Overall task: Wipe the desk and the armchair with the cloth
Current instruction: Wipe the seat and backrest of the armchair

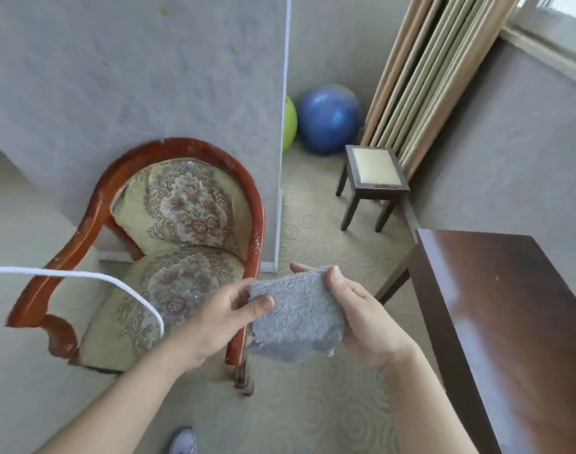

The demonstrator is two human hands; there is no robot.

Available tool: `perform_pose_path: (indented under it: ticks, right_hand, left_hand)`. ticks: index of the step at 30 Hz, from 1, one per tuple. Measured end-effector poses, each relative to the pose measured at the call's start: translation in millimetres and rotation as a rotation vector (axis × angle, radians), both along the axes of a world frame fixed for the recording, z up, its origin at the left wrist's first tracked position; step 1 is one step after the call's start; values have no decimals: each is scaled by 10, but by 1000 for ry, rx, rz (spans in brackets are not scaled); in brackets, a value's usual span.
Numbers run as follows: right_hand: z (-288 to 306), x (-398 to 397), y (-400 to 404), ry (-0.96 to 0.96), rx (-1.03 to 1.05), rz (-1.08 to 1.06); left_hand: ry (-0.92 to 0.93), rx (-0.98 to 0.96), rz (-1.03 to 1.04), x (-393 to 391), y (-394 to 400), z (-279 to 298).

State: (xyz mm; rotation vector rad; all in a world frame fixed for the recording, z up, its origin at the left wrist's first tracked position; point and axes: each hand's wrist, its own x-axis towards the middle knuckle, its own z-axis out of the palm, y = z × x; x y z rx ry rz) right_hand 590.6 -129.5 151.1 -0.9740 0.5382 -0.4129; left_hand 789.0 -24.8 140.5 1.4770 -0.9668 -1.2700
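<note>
Head view shows my left hand (219,317) and right hand (362,317) each in a closed grip on the grey cloth (295,314), held between the armchair (168,244) at left and the desk surface (522,322) at right. I'd fold it flat into a pad before wiping.

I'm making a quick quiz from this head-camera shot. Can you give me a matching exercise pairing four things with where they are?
Things:
1. cloth
2. armchair
3. desk
4. blue ball

Places:
A. in the far corner beside the curtain
B. along the right edge of the view
C. held between the left hand and right hand
D. against the wall on the left

Pairs: 1-C, 2-D, 3-B, 4-A
</note>
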Motion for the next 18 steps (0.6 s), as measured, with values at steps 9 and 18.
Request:
perform_pose_path:
  ticks: [9,18]
  right_hand:
    - [-455,1524,893,-117,249,181]
    - [-854,2826,1660,13,469,130]
  left_hand:
    - [-122,21,189,1458,923,-344]
    - [-59,-32,36,2605,1242,-725]
